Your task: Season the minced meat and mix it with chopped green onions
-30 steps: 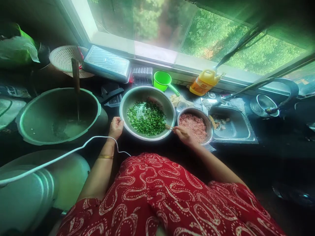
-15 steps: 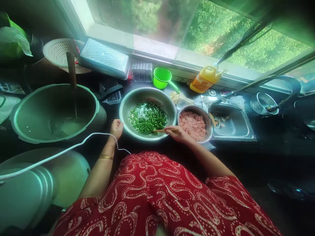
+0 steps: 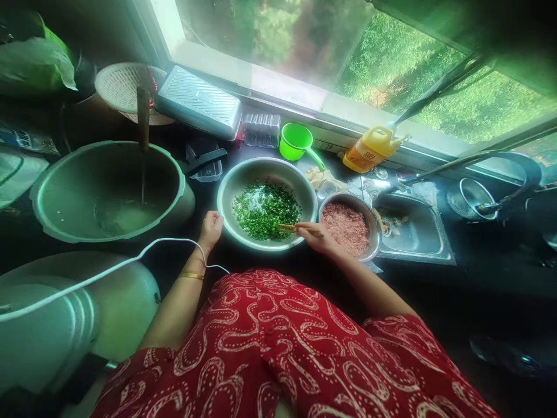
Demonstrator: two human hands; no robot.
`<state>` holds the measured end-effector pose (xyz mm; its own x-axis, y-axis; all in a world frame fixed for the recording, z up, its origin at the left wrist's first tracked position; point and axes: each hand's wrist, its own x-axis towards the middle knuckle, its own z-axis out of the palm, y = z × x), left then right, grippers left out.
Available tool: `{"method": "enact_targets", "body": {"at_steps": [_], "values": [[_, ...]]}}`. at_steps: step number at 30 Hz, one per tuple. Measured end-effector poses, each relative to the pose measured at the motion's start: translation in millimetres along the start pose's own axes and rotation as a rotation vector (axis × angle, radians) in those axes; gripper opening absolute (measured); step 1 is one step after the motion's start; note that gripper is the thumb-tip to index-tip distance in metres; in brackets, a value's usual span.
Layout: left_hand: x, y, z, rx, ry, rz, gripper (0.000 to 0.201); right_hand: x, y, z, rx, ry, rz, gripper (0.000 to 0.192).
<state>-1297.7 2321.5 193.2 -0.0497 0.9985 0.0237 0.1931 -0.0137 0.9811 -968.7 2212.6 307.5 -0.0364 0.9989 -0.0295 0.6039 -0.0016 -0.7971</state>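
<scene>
I had the chopsticks (image 3: pixel 290 228) pinched in my right hand (image 3: pixel 317 236), their tips lying low over the chopped greens (image 3: pixel 266 209) at the near right side of the large steel bowl (image 3: pixel 243 180), which sat on the dark surface (image 3: pixel 478 273) just in front of me. My left hand (image 3: pixel 211 228) was curled shut against the bowl's near left rim, steadying it. Just beside the bowl on the right stood a smaller steel bowl of minced meat (image 3: pixel 347 227), nearly touching it, with my right wrist lying over its near edge. Beyond that lay the sink (image 3: pixel 413 232). Behind the bowls, near the window, stood a green scoop cup (image 3: pixel 296 142) and a yellow oil bottle (image 3: pixel 373 148). To the left sat a big pot (image 3: pixel 108 191) with a wooden handle standing in it, and a white cable (image 3: pixel 130 264) ran across toward my left wrist.
</scene>
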Motion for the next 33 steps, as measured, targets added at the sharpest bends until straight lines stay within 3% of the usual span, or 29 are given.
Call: {"method": "enact_targets", "body": {"at_steps": [4, 8, 10, 13, 16, 21, 24, 28, 33], "values": [[1.0, -4.1, -0.3, 0.002, 0.006, 0.005, 0.009, -2.2, -12.6, 21.7, 0.155, -0.015, -0.045, 0.037], [1.1, -4.9, -0.4, -0.007, -0.007, -0.002, 0.009, -7.2, -19.4, 29.6, 0.156, -0.143, -0.061, 0.034], [0.8, -4.9, -0.3, -0.012, -0.011, -0.005, 0.009, -9.9, -14.2, 23.2, 0.134, -0.140, -0.021, 0.034], [0.2, -4.2, -0.5, -0.014, -0.020, -0.005, 0.009, -10.9, -5.5, 1.2, 0.130, -0.013, 0.101, 0.037], [-0.2, -2.4, -1.2, 0.007, -0.020, -0.012, 0.011, -14.1, -8.6, -18.2, 0.194, 0.060, 0.122, 0.039], [-0.8, 1.4, -2.0, 0.012, -0.033, -0.033, 0.013, -28.3, -17.4, -23.8, 0.131, -0.116, 0.086, 0.034], [-1.2, 2.7, -2.1, 0.006, -0.043, -0.055, 0.014, -20.1, -0.6, -28.7, -0.015, -0.030, 0.041, 0.033], [-1.3, 4.3, -1.7, -0.022, -0.057, -0.071, 0.017, 12.1, 26.6, -40.8, 0.017, 0.179, 0.014, 0.038], [-2.1, 7.5, -0.9, -0.034, -0.052, -0.092, 0.018, 21.2, 21.1, -46.4, -0.101, 0.231, 0.034, 0.034]]}}
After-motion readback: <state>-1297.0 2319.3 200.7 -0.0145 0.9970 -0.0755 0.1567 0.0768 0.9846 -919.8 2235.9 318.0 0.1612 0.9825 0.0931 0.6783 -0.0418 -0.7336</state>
